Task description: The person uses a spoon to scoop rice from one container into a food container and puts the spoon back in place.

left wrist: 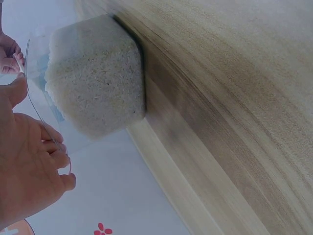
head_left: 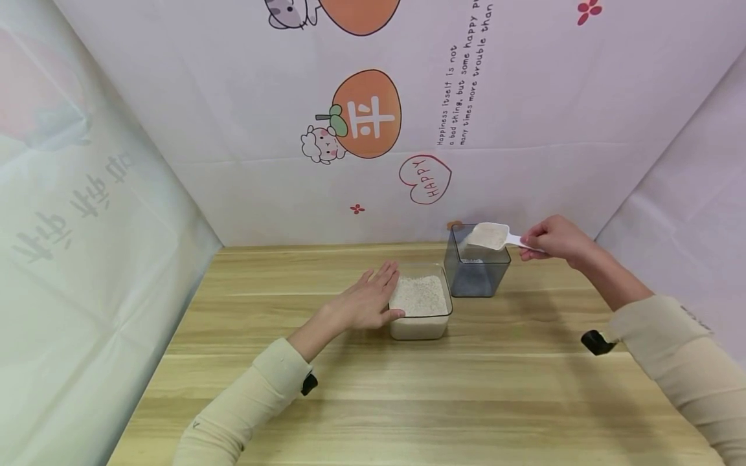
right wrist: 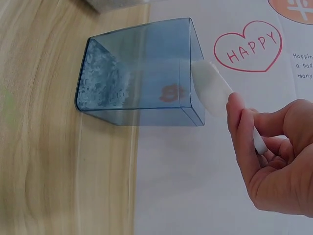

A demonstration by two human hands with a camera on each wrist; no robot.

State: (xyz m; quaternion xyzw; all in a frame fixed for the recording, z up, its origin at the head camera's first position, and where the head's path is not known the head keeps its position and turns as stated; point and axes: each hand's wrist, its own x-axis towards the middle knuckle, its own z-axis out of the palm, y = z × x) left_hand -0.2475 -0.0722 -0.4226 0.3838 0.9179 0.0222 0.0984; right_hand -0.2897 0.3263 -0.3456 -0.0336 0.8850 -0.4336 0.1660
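Observation:
A clear square container [head_left: 421, 327] holds a bed of rice [left wrist: 100, 73], its pale grains seen through the wall in the left wrist view. My left hand [head_left: 367, 299] rests on its left rim, fingers extended along the edge and thumb at the front corner. To the right stands a taller bluish see-through container [right wrist: 142, 73] with some rice at its bottom. My right hand [head_left: 553, 239] grips the handle of a white scoop [head_left: 491, 235]. The scoop, with rice in it, is tilted over this container's opening, and a pale blur of grains falls inside.
Both containers stand on a wood-grain table [head_left: 373, 401] near its back edge. Behind them rises a white printed backdrop [head_left: 233, 129], with white sheets on the left and right sides. A dark wrist device [head_left: 597, 342] hangs at the right cuff.

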